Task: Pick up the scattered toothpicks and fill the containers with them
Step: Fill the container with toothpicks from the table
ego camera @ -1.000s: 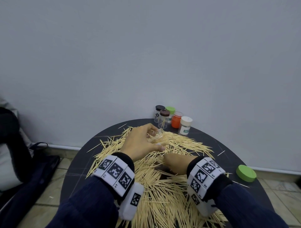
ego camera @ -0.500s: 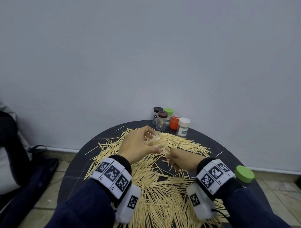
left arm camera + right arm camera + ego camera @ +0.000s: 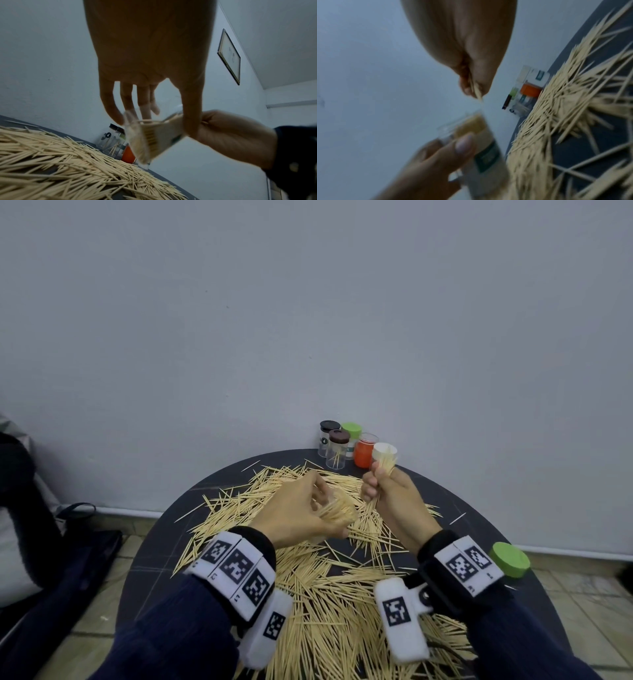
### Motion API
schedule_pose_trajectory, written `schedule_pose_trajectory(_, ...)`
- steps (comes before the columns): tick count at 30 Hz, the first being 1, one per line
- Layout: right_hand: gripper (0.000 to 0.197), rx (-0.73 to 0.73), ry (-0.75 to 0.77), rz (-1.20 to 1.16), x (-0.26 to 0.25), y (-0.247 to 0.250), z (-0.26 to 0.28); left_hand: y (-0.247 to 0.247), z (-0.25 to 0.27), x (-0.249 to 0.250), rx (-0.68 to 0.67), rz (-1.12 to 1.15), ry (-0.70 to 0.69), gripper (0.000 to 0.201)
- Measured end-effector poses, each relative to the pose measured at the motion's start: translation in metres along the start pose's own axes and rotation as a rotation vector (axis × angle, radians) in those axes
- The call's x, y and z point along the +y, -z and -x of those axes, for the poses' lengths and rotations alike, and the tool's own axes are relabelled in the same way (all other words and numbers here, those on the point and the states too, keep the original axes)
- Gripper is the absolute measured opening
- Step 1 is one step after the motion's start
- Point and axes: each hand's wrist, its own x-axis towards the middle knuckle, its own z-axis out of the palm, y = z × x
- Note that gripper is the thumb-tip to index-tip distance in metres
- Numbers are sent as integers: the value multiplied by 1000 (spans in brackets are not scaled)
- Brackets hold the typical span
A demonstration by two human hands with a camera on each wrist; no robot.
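Pale wooden toothpicks [image 3: 325, 583] lie scattered thickly over the round dark table [image 3: 154, 570]. My left hand [image 3: 301, 511] grips a clear plastic container [image 3: 337, 510] lifted above the pile, tilted, and largely filled with toothpicks [image 3: 154, 136]. My right hand [image 3: 394, 491] is raised beside it and pinches a small bunch of toothpicks [image 3: 385, 465], whose tips stick up out of the fist [image 3: 477, 94]. In the right wrist view the container [image 3: 481, 136] sits just below that bunch.
Several small jars stand at the table's far edge by the wall: a black-lidded one [image 3: 329, 436], a brown-lidded one [image 3: 337, 448], a green-lidded one [image 3: 351, 433], an orange one [image 3: 364, 451], a white one [image 3: 385, 451]. A loose green lid [image 3: 508, 559] lies at the right edge.
My right hand has lifted off the pile with a bunch of toothpicks and risen toward the jars. The left hand has raised the container a little.
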Motion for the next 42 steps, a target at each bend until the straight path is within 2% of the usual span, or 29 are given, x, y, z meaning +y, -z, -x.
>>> schedule_pose_trajectory(4, 22, 76, 92, -161, -9, -6, 2, -3, 1, 4, -44, 86, 16, 62)
schedule_pose_trajectory(9, 19, 96, 96, -179, -5, -14, 9, -9, 2, 8, -125, 185, -47, 38)
schedule_pose_trajectory(14, 19, 88, 69, 7, 6, -22, 19, -11, 3, 11, -43, 179, -89, 43)
schedule_pose_trajectory(19, 27, 47, 96, 66, 7, -27, 28, -9, 1, 7, 83, 133, -120, 54)
schedule_pose_trajectory(22, 29, 27, 83, 17, 7, -29, 30, -11, 1, 7, 69, 102, -134, 64)
schedule_pose_trajectory(25, 25, 1, 44, 32, 7, -31, 33, -13, 1, 7, 68, 73, -131, 53)
schedule_pose_trajectory(28, 26, -20, 23, 69, 6, -29, 34, -13, 0, 5, 76, 138, -120, 42)
schedule_pose_trajectory(34, 27, -81, -38, 246, 3, -27, 34, -13, -1, 3, 92, 106, -127, 51)
schedule_pose_trajectory(38, 32, -87, 22, 280, 0, -26, 31, -14, -1, 3, 119, 74, -150, 49)
schedule_pose_trajectory(42, 38, -19, 92, 310, 4, -23, 27, -13, 1, 5, 116, 116, -131, 34)
